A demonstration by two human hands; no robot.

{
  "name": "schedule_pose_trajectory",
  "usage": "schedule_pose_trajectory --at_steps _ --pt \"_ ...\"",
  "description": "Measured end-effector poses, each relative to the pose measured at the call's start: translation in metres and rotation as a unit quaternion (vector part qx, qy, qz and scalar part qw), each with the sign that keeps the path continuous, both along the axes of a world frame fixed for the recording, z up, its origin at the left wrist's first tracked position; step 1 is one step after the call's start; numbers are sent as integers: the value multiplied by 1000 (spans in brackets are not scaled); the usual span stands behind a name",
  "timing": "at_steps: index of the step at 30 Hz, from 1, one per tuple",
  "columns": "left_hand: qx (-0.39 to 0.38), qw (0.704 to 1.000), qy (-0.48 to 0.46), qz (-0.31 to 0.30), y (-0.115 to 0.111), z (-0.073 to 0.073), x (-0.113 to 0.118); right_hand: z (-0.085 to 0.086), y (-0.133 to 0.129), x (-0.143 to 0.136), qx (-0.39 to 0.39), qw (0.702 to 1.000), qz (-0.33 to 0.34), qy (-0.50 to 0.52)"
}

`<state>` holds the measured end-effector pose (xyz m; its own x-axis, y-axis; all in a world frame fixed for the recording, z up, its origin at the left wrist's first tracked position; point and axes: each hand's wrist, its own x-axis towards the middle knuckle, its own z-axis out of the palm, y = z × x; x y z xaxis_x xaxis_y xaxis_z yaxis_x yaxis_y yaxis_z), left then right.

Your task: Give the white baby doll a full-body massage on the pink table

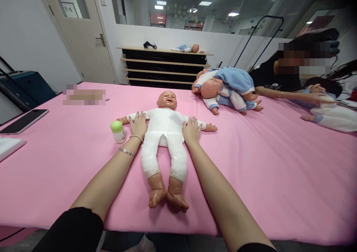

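A baby doll (166, 123) in a white cloth body lies on its back on the pink-covered table (237, 162), head away from me, arms spread to both sides. My left hand (138, 125) rests beside its torso, against the arm on the left, fingers apart and holding nothing. On the other side, my right hand (191, 129) lies in the same way by the torso and the other arm, its fingers also apart. A small white jar with a green lid (118, 132) stands just left of my left hand, near the doll's hand.
Dressed dolls (228, 88) are piled at the back right. Further right, a person's arm (292, 95) reaches over another doll (334, 116). A dark tablet (25, 121) and a white object (9, 147) lie at the left edge. Behind stands a shelf (164, 64).
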<state>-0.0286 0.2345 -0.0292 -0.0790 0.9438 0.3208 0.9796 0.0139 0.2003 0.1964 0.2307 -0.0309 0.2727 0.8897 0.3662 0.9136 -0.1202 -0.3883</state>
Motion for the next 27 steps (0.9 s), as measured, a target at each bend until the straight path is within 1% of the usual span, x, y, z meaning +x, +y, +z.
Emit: schedule_pose_trajectory --at_steps 2,3,4,5,6,8,9,10,11,12,14,16,17,18,19,20,22,23,24,25,27 --pt "18 998 -17 66 0 -1 0 0 -1 1 18 998 -58 7" --pt "25 996 -24 80 1 -1 0 0 -2 1 29 997 -66 10" --pt "28 996 -27 79 1 0 0 1 -2 2 42 997 -57 10" --pt "28 997 -26 61 0 0 0 3 -2 2 52 998 -31 7" --pt "22 999 -19 28 0 1 0 4 -2 2 54 998 9 2" --pt "2 999 3 -52 0 3 0 6 -1 1 25 995 97 -8" --pt "-8 997 10 -80 -1 3 0 6 -1 1 3 993 120 -10" --pt "-15 996 13 -92 -1 3 0 6 -1 0 -18 992 124 -10" --pt "-19 996 12 -88 -1 3 0 5 -1 -1 -30 994 109 -9" --pt "-19 997 6 -69 -1 3 0 4 -1 -1 -32 996 82 -7" --pt "-12 1000 -9 -9 0 1 0 1 -1 -1 -19 1000 22 -5" --pt "3 999 -24 47 0 1 -1 0 -1 0 1 1000 -23 5" --pt "10 997 -31 64 0 1 -1 0 0 1 13 999 -32 11" --pt "17 997 -35 66 0 1 -1 0 0 1 25 999 -26 15" --pt "21 998 -34 53 0 2 -1 1 1 2 35 999 -2 15" --pt "23 999 -27 29 0 3 0 2 1 2 38 999 37 13" --pt "15 999 -7 -29 -1 4 0 3 2 2 17 992 126 6" --pt "6 999 1 -51 0 4 0 3 3 2 0 988 153 5" --pt "-4 998 4 -64 0 4 -1 3 3 2 -15 987 162 5" --pt "-13 998 2 -67 0 4 -1 2 3 2 -23 988 152 5" --pt "-19 999 -10 -45 1 2 -1 0 2 1 -19 996 92 3"
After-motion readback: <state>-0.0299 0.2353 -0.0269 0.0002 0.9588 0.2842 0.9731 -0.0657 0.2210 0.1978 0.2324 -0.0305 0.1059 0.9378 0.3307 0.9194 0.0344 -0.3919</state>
